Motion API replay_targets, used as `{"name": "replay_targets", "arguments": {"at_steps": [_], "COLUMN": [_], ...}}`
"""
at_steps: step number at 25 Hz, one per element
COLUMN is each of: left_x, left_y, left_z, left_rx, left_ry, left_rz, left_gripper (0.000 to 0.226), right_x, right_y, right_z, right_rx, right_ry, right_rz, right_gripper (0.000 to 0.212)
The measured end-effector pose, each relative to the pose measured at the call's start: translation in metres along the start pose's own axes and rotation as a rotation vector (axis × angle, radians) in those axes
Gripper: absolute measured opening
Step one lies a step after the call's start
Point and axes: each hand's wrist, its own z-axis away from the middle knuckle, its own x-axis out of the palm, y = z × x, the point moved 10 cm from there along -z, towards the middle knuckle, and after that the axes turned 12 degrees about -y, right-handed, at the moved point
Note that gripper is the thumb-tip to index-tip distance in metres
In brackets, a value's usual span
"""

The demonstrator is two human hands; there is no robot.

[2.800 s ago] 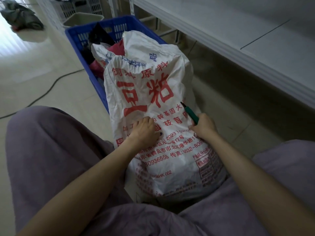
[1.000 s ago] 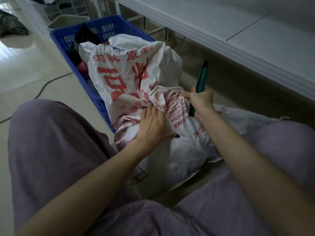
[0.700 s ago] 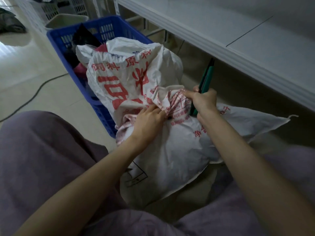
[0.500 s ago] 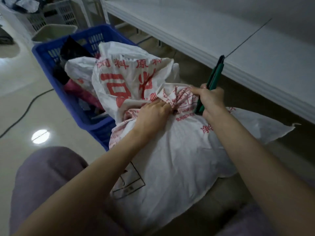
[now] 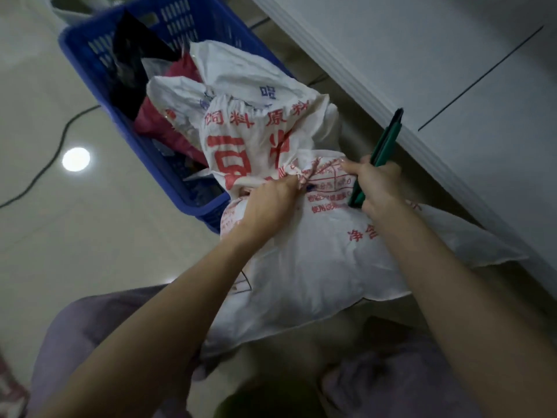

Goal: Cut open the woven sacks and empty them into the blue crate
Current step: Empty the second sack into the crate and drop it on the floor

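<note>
The sack (image 5: 316, 267) lies across my lap with its long axis running away from me and to the left. Its far end is slumped over the near corner of the crate (image 5: 193, 203), and its near end sags between my knees. A flat corner of it sticks out to the right, under the edge of the table (image 5: 452, 70).

Both my hands are on the middle of the sack, close together, on one bunched ridge of cloth. My left hand (image 5: 271, 203) is fisted tight on the gather, on the crate side. My right hand (image 5: 379, 188) sits just right of it, fingers wrapped round the cutter (image 5: 388, 137), with the fingertips (image 5: 346, 167) also pinching the cloth. The cutter points up and away from me, toward the table and clear of the sack. I can't tell whether its blade is out.

The crate is ahead and to my left, so my left hand is the nearer one to it. I judge that the next move is to heave the bulk forward along the sack's own axis, over the crate rim. My right hand has to lift without letting the cutter tip swing into the cloth or my left wrist.
</note>
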Motion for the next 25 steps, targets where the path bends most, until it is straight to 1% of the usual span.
{"name": "replay_targets", "arguments": {"at_steps": [3, 5, 7, 9, 11, 12, 14, 16, 17, 20, 21, 23, 25], "left_x": [-0.055, -0.106, -0.157, -0.204, -0.238, -0.245, -0.248, -0.244, -0.242, -0.232, -0.231, -0.233, -0.233], "left_y": [-0.014, -0.017, -0.017, -0.019, -0.032, -0.042, -0.064, -0.081, -0.087, -0.111, -0.123, -0.148, -0.163], "left_z": [0.034, 0.050, 0.058, 0.059, 0.060, 0.058, 0.050, 0.031, 0.018, -0.018, -0.026, -0.037, -0.040], "left_rx": [-0.160, -0.232, -0.259, -0.251, -0.259, -0.273, -0.295, -0.280, -0.267, -0.277, -0.302, -0.356, -0.399], "left_ry": [0.014, 0.036, 0.033, 0.054, 0.082, 0.076, 0.033, 0.018, 0.023, -0.007, -0.021, -0.035, -0.054], "left_rz": [0.150, 0.209, 0.236, 0.272, 0.275, 0.258, 0.231, 0.216, 0.209, 0.202, 0.194, 0.196, 0.225], "left_gripper": [0.036, 0.038, 0.037, 0.035, 0.035, 0.035, 0.037, 0.040, 0.039, 0.039, 0.040, 0.042, 0.042], "right_x": [0.033, 0.057, 0.076, 0.099, 0.125, 0.136, 0.160, 0.173, 0.175, 0.181, 0.177, 0.159, 0.142], "right_y": [-0.041, -0.079, -0.118, -0.155, -0.173, -0.174, -0.169, -0.170, -0.171, -0.188, -0.200, -0.237, -0.269], "right_z": [0.045, 0.076, 0.100, 0.117, 0.120, 0.120, 0.110, 0.093, 0.080, 0.045, 0.034, 0.021, 0.018], "right_rx": [0.039, 0.061, 0.091, 0.102, 0.120, 0.132, 0.154, 0.106, 0.082, 0.022, -0.020, -0.157, -0.253], "right_ry": [-0.060, -0.092, -0.108, -0.134, -0.153, -0.153, -0.148, -0.085, -0.063, -0.097, -0.090, -0.029, -0.004], "right_rz": [0.053, 0.059, 0.082, 0.116, 0.147, 0.168, 0.243, 0.365, 0.399, 0.379, 0.404, 0.553, 0.716], "right_gripper": [0.028, 0.029, 0.026, 0.023, 0.020, 0.019, 0.029, 0.038, 0.038, 0.018, 0.017, 0.013, 0.015]}}
